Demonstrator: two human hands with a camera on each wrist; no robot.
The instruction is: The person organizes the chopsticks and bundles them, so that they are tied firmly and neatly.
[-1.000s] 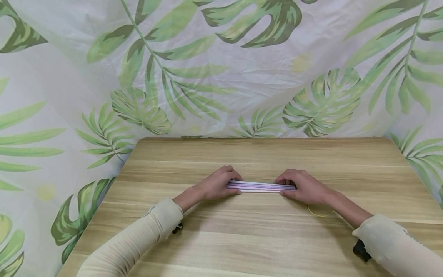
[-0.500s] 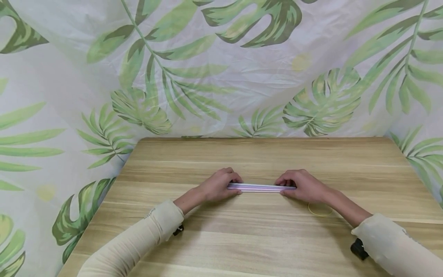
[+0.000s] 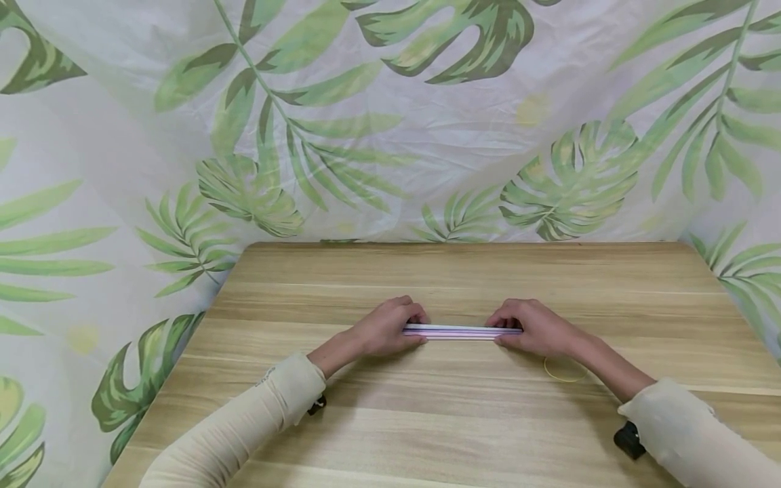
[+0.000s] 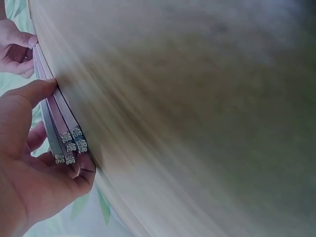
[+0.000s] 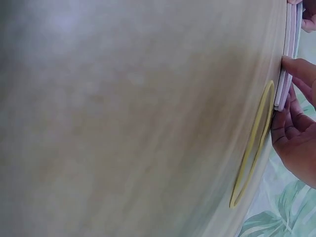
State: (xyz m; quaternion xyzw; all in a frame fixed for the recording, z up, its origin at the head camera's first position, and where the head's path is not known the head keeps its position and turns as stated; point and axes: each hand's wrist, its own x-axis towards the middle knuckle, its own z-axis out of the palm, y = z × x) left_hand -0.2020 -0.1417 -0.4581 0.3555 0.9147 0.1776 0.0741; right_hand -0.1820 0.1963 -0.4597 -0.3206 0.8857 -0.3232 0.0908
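Observation:
A bundle of slim pastel sticks [image 3: 459,332], white, lilac and pinkish, lies crosswise between both hands near the middle of the wooden table [image 3: 488,434]. My left hand [image 3: 390,327] grips the left end, thumb on the near side and fingers on the far side. Sparkly, patterned tips [image 4: 71,144] show at that end in the left wrist view. At the other end, my right hand [image 3: 539,330] pinches the bundle between thumb and fingers; the stick ends there look plain in the right wrist view. Fingers cover part of both ends.
A yellow rubber band [image 5: 238,185] lies on the table just in front of the right hand. Behind the table hangs a leaf-patterned cloth [image 3: 451,135]. Dark wrist devices show beneath both pale sleeves [image 3: 244,413].
The sticks, slightly fanned earlier, now lie closer to parallel. My left hand has shifted very slightly right and nearer; my right hand has hardly moved.

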